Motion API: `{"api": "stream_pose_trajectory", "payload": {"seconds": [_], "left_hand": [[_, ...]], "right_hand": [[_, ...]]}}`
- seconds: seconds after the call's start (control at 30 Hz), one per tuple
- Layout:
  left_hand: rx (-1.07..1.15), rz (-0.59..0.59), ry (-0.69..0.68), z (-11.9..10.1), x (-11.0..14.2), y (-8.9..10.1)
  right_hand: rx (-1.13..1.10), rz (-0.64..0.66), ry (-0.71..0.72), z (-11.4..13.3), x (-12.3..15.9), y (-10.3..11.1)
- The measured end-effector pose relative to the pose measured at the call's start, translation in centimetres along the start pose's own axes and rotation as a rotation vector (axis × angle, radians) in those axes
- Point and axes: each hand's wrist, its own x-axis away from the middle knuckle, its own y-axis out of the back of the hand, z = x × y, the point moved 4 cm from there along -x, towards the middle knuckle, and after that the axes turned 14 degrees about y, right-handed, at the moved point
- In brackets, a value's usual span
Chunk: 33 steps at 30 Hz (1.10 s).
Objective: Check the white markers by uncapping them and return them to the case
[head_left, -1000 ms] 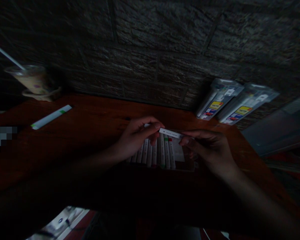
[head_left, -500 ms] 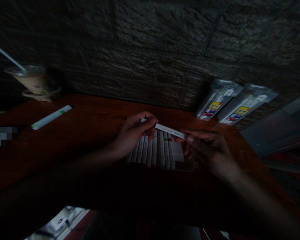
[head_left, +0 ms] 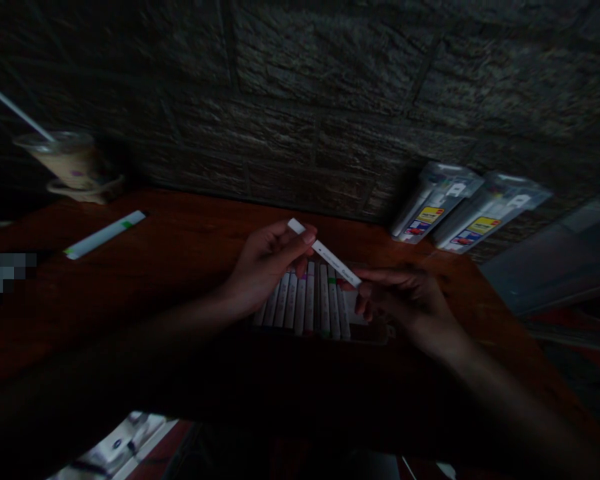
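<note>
A white marker (head_left: 335, 261) with small dark printing slants between my two hands, its upper end to the left. My left hand (head_left: 265, 270) pinches it near that end, thumb on top, and a white tip of it sticks out past the fingers. My right hand (head_left: 413, 303) grips the lower end between thumb and fingers. Under both hands, a clear case (head_left: 380, 333) lies on the table with a row of white markers (head_left: 290, 307), some with green, red or purple bands. My hands hide the far part of the row.
A white marker with a green band (head_left: 105, 235) lies at left on the wooden table (head_left: 195, 233). Behind it stands a plastic cup with a straw (head_left: 67, 163) in a holder. Two clear cases (head_left: 433, 203) stand upright at right against the dark stone wall (head_left: 290, 100).
The marker has tilted more steeply, its right end lower. My right hand has moved slightly left and down. More of the white end shows above my left fingers.
</note>
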Motion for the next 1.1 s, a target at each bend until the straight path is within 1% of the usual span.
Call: {"api": "stream_pose_trajectory", "payload": {"seconds": [0.13,0.23,0.33,0.4,0.47,0.53,0.63,0.7,0.77,0.87,1.1], "left_hand": [[-0.101,-0.018,-0.016,-0.2,0.2,-0.1],[-0.252,-0.030,-0.064,-0.7,0.8,-0.5],[-0.397,0.013,-0.111,-0.8,1.8,-1.2],[-0.493,0.058,-0.147,-0.7,2.6,-1.7],[-0.603,0.097,-0.205,-0.7,3.3,-2.0],[-0.696,0.155,-0.294,-0.7,4.0,-2.4],[-0.776,0.282,-0.418,-0.7,4.7,-3.0],[-0.796,0.336,-0.471,-0.7,5.0,-3.3],[-0.807,0.355,-0.497,-0.8,5.1,-3.5],[-0.818,0.363,-0.501,-0.7,5.1,-3.6],[-0.833,0.360,-0.489,-0.4,5.1,-3.3]], "right_hand": [[0.141,0.012,0.077,-0.1,0.0,-0.2],[0.333,0.023,0.172,-0.3,0.1,-0.2],[0.524,0.103,0.266,-0.4,0.3,-0.3],[0.585,0.162,0.328,-0.4,0.3,-0.5],[0.586,0.190,0.386,-0.2,0.3,-0.5],[0.574,0.203,0.426,0.0,0.3,-0.6],[0.574,0.207,0.437,0.2,0.2,-0.6],[0.567,0.193,0.440,0.3,0.2,-0.5],[0.554,0.183,0.459,0.3,0.1,-0.4],[0.555,0.184,0.487,0.5,0.1,-0.4],[0.551,0.186,0.485,0.6,0.1,-0.5]]}}
